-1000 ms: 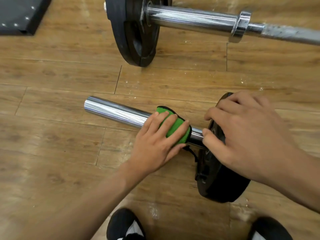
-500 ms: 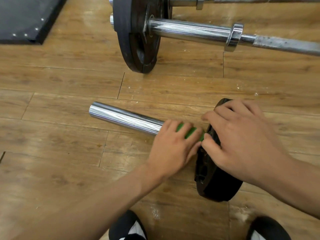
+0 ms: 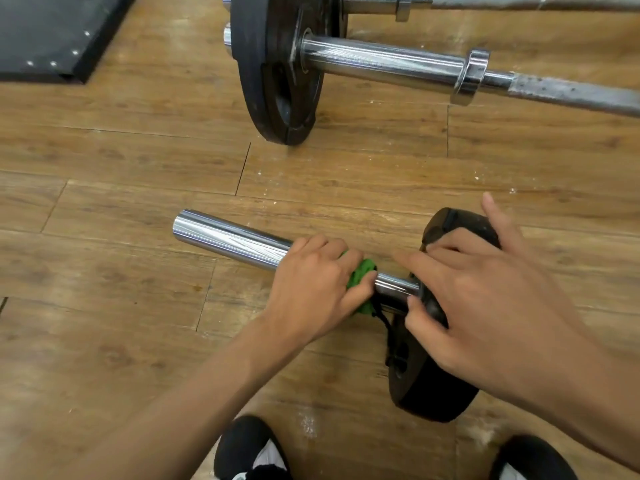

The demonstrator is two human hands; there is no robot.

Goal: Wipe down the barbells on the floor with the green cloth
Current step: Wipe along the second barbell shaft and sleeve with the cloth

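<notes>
Wood plank floor (image 3: pixel 121 202), gym. The near barbell sleeve (image 3: pixel 228 237) runs lower-right to upper-left, with the plate (image 3: pixel 433 393) end under the right hand (image 3: pixel 485 306) and the free end up-left. Gripping the sleeve just beside the plate is the left hand (image 3: pixel 311 289), green cloth (image 3: pixel 362 273) bunched under its fingers. The right hand lies on the plate, fingers spread, bracing it. Bare sleeve is all up-left of the left hand, so the stroke likely follows the axis that way. Count: three barbells, incl. second barbell (image 3: pixel 381 62) and third barbell (image 3: pixel 519 1) at the top edge; one cloth.
</notes>
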